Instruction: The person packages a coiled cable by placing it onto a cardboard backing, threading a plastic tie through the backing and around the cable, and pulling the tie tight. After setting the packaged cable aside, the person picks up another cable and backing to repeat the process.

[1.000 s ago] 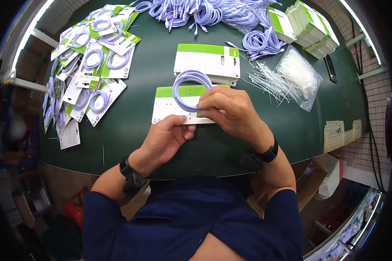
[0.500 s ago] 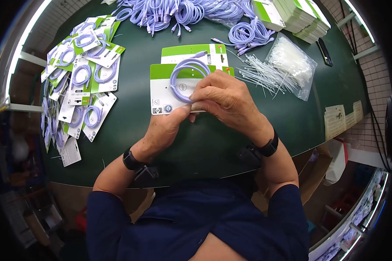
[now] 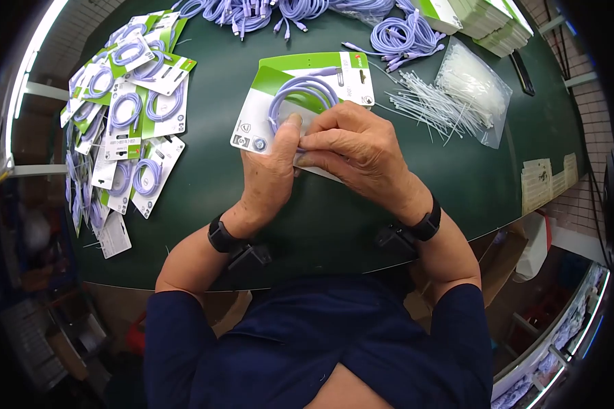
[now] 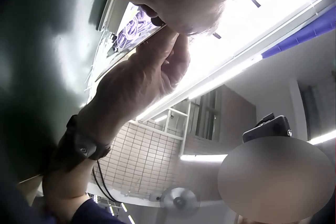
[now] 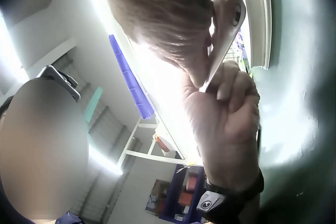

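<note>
In the head view, a lilac coiled USB cable (image 3: 275, 108) lies over a white-and-green packaging card (image 3: 247, 117), which is raised and tilted in my hands. My left hand (image 3: 269, 167) grips the card's lower edge, its thumb on the front across the coil and its fingers mostly hidden behind. With thumb and fingertips, my right hand (image 3: 358, 146) pinches the coil's lower right part, close to the left thumb. The right wrist view shows the card (image 5: 231, 37) edge-on between both hands. Behind it lies a stack of similar cards (image 3: 358, 75).
Many carded cables (image 3: 126, 109) are piled on the left. Loose lilac cables (image 3: 404, 39) lie at the back, with white zip ties (image 3: 433, 102) and a clear bag of them (image 3: 471, 92) to the right. Card stacks (image 3: 488, 24) and a black object (image 3: 522, 73) stand beyond.
The card was lifted from the table and is now tilted. My left thumb moved from the card's lower edge up onto the coil. The right hand keeps its pinch on the cable.
</note>
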A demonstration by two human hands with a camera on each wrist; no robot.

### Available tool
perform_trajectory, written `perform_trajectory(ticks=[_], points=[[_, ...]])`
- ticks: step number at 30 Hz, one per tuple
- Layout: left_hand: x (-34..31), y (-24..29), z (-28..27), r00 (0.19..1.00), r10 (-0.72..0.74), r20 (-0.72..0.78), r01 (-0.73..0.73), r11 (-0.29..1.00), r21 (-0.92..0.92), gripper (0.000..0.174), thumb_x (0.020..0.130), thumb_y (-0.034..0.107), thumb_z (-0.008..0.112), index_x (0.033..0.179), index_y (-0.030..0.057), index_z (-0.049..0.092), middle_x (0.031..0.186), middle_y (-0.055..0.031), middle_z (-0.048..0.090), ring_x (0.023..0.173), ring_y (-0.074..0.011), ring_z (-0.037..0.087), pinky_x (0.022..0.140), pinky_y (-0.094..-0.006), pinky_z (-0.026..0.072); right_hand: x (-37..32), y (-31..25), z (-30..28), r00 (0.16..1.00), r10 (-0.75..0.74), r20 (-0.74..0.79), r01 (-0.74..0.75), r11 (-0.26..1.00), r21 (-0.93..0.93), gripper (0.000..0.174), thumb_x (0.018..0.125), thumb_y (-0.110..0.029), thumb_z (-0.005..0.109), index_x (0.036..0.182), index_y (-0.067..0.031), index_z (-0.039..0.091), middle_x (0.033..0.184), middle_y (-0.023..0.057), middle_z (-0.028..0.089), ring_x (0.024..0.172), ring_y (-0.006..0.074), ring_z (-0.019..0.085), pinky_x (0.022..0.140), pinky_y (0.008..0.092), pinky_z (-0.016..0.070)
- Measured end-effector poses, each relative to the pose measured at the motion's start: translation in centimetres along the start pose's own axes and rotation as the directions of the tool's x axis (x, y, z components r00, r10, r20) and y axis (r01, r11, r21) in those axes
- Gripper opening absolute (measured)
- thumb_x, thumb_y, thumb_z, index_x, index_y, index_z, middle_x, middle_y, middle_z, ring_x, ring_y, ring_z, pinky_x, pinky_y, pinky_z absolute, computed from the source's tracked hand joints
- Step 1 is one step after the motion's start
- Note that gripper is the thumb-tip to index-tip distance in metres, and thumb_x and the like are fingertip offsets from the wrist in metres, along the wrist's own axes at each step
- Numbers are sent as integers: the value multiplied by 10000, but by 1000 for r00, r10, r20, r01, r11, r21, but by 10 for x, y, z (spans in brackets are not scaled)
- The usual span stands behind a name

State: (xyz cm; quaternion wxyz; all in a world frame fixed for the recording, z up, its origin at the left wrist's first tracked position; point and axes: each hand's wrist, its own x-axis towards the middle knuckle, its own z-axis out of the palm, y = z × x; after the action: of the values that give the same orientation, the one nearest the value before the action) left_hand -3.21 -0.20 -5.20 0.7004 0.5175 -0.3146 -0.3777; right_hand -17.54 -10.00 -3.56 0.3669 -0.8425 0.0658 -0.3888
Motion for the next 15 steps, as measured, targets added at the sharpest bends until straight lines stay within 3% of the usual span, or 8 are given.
perform_trajectory(ticks=[4, 7, 15], points=[[1, 1, 3, 992, 72, -99, -71, 997, 7, 251, 1003, 159, 610, 1191, -6, 601, 954, -45, 642, 697, -70, 588, 502, -237, 452, 3, -2, -6, 999, -18, 34, 18, 1000, -17, 297, 750, -16, 880, 1029, -56, 787, 971, 72, 729, 874, 209, 702, 727, 311, 582], [-2, 14, 2, 994, -108, -34, 107, 994, -35, 219, 1000, 165, 614, 1146, 3, 607, 854, -13, 619, 596, -45, 540, 424, -229, 386, 5, -5, -9, 998, 3, 67, -4, 1000, 13, 292, 755, -5, 873, 1030, -52, 786, 988, 78, 741, 895, 205, 714, 736, 307, 588], [2, 10, -5, 986, -167, -6, 167, 986, -30, 209, 990, 176, 626, 1103, 2, 607, 801, -10, 604, 561, -55, 541, 405, -235, 397, 3, -9, -4, 991, 111, 69, -109, 994, -23, 242, 785, 33, 839, 1011, -34, 784, 992, 83, 751, 841, 183, 720, 715, 286, 585]])
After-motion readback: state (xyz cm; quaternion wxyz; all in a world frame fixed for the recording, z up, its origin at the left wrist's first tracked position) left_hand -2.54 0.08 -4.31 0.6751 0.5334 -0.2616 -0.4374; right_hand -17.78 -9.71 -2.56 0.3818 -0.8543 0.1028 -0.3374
